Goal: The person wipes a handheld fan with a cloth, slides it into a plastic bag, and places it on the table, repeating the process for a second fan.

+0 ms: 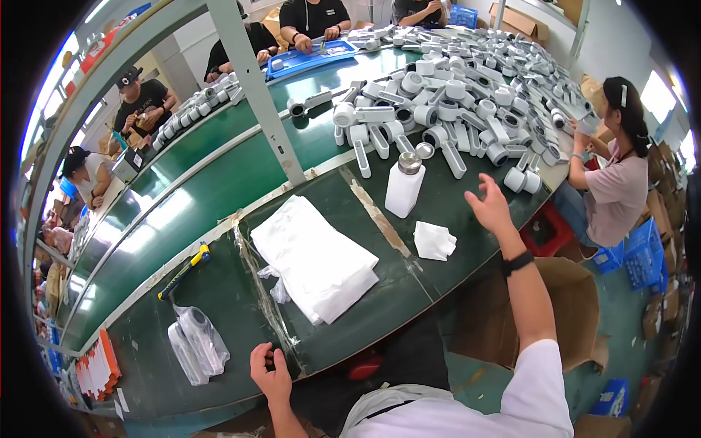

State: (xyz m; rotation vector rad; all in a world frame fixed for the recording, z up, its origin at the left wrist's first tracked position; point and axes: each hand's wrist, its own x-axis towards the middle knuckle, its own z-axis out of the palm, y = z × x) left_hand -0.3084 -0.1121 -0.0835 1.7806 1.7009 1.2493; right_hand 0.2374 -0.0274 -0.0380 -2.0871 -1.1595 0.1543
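My right hand (491,208) hovers near the table's front edge at the right, fingers spread and holding nothing. Left of it lies a small folded white cloth (434,241). Behind the cloth stands a white bottle (402,191) with a metal top, its round lid flipped up. My left hand (272,374) is at the front edge, fingers loosely curved, thumb apart, nothing in it. Beyond that hand lies a stack of thin white plastic bags (314,259). To its left, grey-white handled parts in a clear bag (198,344) rest on the green table.
A big heap of grey-white handled parts (456,109) covers the far right. A yellow-and-black tool (186,270) and orange-edged cards (98,367) lie left. A metal post (255,91) rises behind the bags. An open carton (562,306) stands below right; a co-worker (621,168) sits right.
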